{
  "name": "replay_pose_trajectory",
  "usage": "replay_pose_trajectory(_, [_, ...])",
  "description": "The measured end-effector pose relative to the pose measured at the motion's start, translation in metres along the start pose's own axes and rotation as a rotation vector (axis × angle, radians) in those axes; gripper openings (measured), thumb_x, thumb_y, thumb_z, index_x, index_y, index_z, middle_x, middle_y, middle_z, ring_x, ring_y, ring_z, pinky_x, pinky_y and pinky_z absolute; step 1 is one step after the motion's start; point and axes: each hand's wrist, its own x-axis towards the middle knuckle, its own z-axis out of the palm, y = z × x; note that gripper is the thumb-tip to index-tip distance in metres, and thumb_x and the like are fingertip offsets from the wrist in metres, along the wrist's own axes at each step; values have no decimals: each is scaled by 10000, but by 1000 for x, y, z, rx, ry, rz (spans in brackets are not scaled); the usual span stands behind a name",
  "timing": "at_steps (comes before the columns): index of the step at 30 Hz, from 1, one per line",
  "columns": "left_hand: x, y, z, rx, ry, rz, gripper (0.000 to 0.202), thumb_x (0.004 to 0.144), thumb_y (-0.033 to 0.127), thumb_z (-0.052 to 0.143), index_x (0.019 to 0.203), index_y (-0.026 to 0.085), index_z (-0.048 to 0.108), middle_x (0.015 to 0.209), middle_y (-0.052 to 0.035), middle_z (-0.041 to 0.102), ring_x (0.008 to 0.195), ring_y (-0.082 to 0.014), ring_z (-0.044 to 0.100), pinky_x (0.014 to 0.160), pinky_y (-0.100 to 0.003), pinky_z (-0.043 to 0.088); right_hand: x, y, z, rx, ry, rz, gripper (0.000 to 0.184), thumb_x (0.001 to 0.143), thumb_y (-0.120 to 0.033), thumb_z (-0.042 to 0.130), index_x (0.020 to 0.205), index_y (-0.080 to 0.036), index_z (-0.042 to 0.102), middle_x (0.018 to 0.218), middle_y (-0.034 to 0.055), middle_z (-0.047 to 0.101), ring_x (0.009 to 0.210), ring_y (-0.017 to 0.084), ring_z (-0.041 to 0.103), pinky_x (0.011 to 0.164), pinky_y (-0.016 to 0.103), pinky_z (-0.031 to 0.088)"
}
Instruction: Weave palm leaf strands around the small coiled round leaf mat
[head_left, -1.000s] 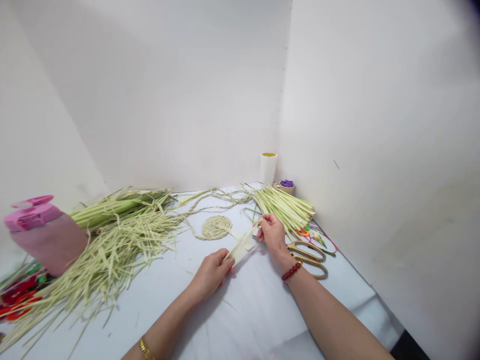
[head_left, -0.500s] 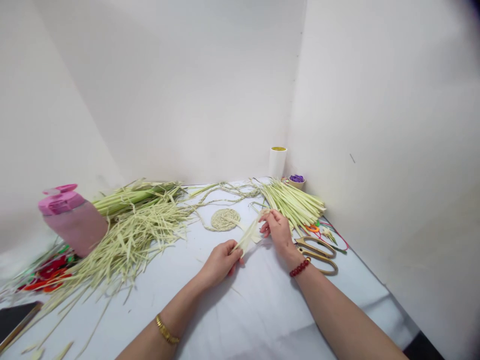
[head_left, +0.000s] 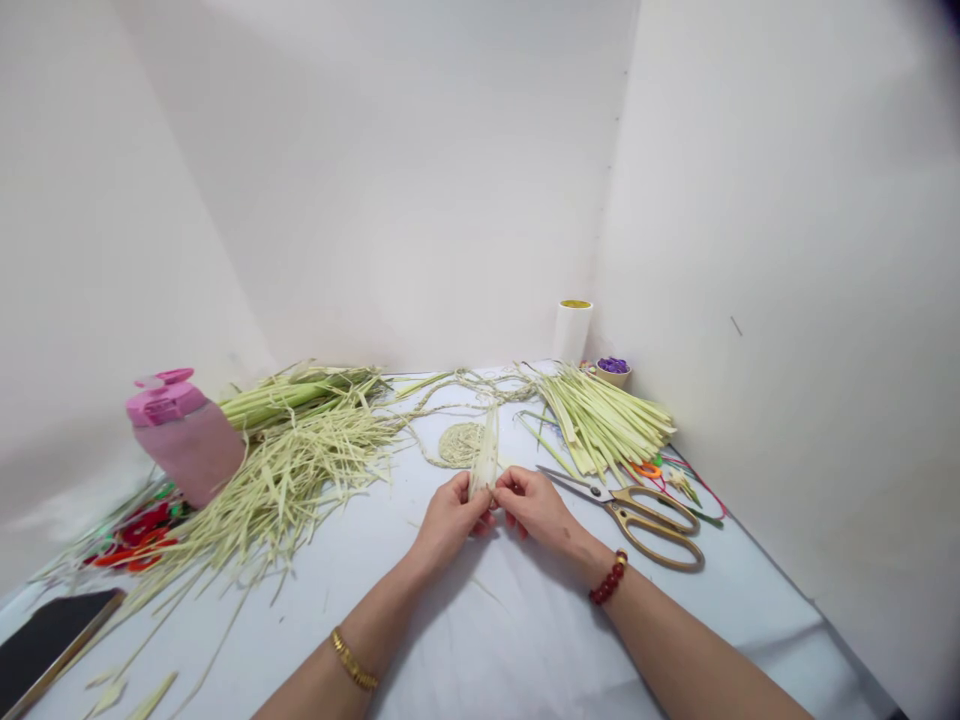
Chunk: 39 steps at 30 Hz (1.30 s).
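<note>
A pale, flattened strip of plant fibre (head_left: 487, 450) stands up from between my two hands. My left hand (head_left: 455, 512) pinches its lower left edge between thumb and fingers. Close beside it, my right hand (head_left: 531, 502) is closed with the fingertips on the strip's lower right edge. Just behind the strip lies a round coiled mat of braided fibre (head_left: 456, 445), partly covered by it. A long braid (head_left: 427, 403) trails from the mat across the back of the table. Gold-handled scissors (head_left: 637, 515) rest to the right of my right hand.
Loose shredded fibre (head_left: 300, 480) spreads over the left, beside a pink bottle (head_left: 187, 440). A black phone-like slab (head_left: 52, 640) lies front left. Back right are a bundle of stalks (head_left: 600, 415), a white cylinder (head_left: 574, 330) and a bowl with purple bits (head_left: 613, 370). Walls enclose the table.
My right hand has come down from the strip's upper end to its lower edge, near my left hand. The strip now points upright instead of slanting right. The view has shifted slightly left.
</note>
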Motion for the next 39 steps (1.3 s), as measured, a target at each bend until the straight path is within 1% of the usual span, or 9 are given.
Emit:
replay_pose_trajectory(5, [-2,2,-2,101,-21,89,269,759,424,568,742,163,506,527,43,487,473,-94,453,477,-212,335,-1,0,-3,-27,-18,-24,71,729,-175,476,660,-191,467,443,-79,457,345,64,383,336,158,289])
replay_pose_trajectory(9, [-3,4,-3,81,-73,80,222,770,386,540,755,167,507,544,56,454,481,-88,428,475,-211,305,-4,-4,-4,-24,-40,-31,101,752,-192,467,653,-194,446,433,-80,441,359,67,388,354,159,295])
replay_pose_trajectory(12, [-3,5,-3,73,-95,78,187,771,353,526,752,169,500,541,58,458,477,-88,429,477,-213,306,-4,-4,-4,-23,-61,-25,101,753,-202,469,655,-194,449,443,-77,446,364,68,389,356,162,305])
replay_pose_trajectory(16, [-1,2,-5,84,-55,88,185,762,349,544,750,173,488,520,58,470,467,-96,441,478,-218,320,-1,-1,-4,-25,-65,-13,75,736,-202,490,665,-190,469,466,-73,457,366,65,385,340,160,293])
replay_pose_trajectory(20, [2,-3,-6,44,-65,90,225,759,377,579,767,167,498,544,43,499,472,-93,464,486,-215,339,-1,1,-5,-30,-70,-19,62,737,-192,475,675,-189,470,473,-75,459,368,64,384,347,161,288])
replay_pose_trajectory(27, [1,-5,-4,14,-110,86,293,774,443,578,803,160,510,559,34,500,483,-94,471,494,-218,350,-2,4,-5,-103,-87,-129,98,760,-199,448,671,-202,405,492,-82,443,382,65,384,377,174,284])
replay_pose_trajectory(30, [0,-1,-5,52,-132,85,269,786,424,562,789,161,509,544,36,491,482,-93,454,491,-218,325,-2,4,-5,-101,-93,-136,96,749,-190,447,664,-202,406,487,-80,444,387,69,386,379,179,281])
replay_pose_trajectory(36, [-7,14,-7,11,-241,15,224,781,376,571,800,160,515,570,26,500,502,-89,457,502,-218,311,-4,-4,-7,-35,-212,-61,101,717,-142,416,644,-209,392,435,-83,439,379,76,395,385,174,287])
replay_pose_trajectory(39, [-7,13,-7,9,-238,-5,229,776,376,581,808,157,525,570,27,497,501,-90,457,507,-218,312,-5,-5,-6,-83,-175,-77,108,725,-155,432,641,-208,390,448,-83,424,380,74,387,382,177,273])
